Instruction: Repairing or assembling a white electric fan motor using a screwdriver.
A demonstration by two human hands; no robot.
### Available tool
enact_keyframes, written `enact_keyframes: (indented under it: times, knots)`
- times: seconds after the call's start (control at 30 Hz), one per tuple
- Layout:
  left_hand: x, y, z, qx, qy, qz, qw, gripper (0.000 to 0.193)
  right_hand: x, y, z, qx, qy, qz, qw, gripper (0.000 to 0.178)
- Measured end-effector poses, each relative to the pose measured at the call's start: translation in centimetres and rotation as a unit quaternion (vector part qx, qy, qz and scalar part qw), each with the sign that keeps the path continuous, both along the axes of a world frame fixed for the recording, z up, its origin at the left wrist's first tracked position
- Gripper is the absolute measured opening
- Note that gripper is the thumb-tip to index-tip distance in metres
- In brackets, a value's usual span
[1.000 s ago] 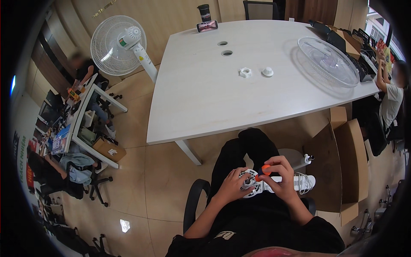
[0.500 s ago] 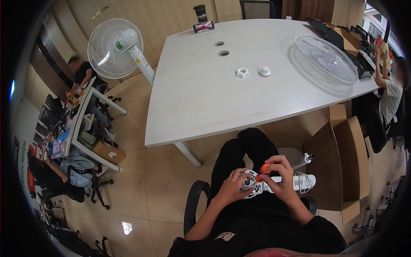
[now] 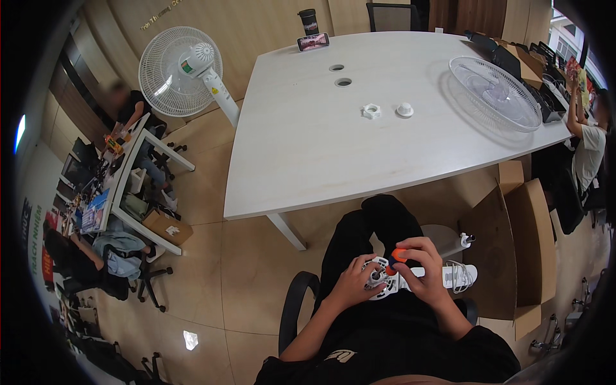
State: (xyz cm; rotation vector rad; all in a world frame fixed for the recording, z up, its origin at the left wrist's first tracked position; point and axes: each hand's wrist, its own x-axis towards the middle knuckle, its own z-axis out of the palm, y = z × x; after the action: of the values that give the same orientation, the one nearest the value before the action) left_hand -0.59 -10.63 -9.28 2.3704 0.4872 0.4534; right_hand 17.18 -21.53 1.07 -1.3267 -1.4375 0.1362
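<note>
A white fan head (image 3: 385, 285) with a slotted round front lies across my lap, its white neck (image 3: 423, 277) reaching right. My left hand (image 3: 354, 282) grips the slotted front from the left, fingers curled around its rim and centre. Between the thumb and fingers of my right hand (image 3: 425, 269) is a small orange-and-blue handled tool (image 3: 399, 255). Its lower end meets the slotted front beside my left fingers; the exact contact is hidden. A coiled cable (image 3: 459, 276) is bundled at the far end of the neck.
On the white table (image 3: 289, 154) ahead lie a white ring nut (image 3: 371, 111), a white knob (image 3: 404, 110) and a fan grille with blades (image 3: 497, 93). An open cardboard box (image 3: 491, 250) stands right, near a white pole (image 3: 463, 240). An assembled fan (image 3: 181, 70) stands left.
The view has shifted slightly, so the scene sits a little further right. My right fingers have changed their hold on the orange-and-blue tool a little; my left hand keeps its grip.
</note>
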Motion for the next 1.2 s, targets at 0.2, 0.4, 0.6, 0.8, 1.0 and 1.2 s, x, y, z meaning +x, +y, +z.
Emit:
enact_keyframes:
  times: [0.2,0.4,0.6,0.8,1.0,1.2]
  knots:
    - [-0.1,0.0,0.0,-0.002,-0.002,-0.003,1.000,0.049,-0.6,-0.5,0.1,-0.030,0.034,-0.003,0.999,0.032]
    - [0.1,0.0,0.0,-0.001,-0.006,-0.003,1.000,0.052,0.4,-0.5,-0.5,-0.011,-0.010,0.046,0.999,0.033]
    - [0.0,0.0,-0.2,-0.005,0.003,0.000,1.000,0.054,-0.4,-0.4,-0.9,-0.015,0.039,0.028,0.999,0.031]
    - [0.1,-0.1,0.0,-0.008,0.010,-0.004,1.000,0.056,-0.7,-0.5,-0.1,0.003,0.059,0.020,0.998,0.032]
    - [0.0,-0.1,-0.3,-0.007,-0.007,0.001,1.000,0.055,0.0,-0.6,-0.8,-0.026,0.028,0.052,0.998,0.031]
    - [0.2,-0.1,0.2,-0.008,0.022,-0.004,1.000,0.057,-0.4,-0.8,-1.4,-0.016,0.037,0.013,0.999,0.030]
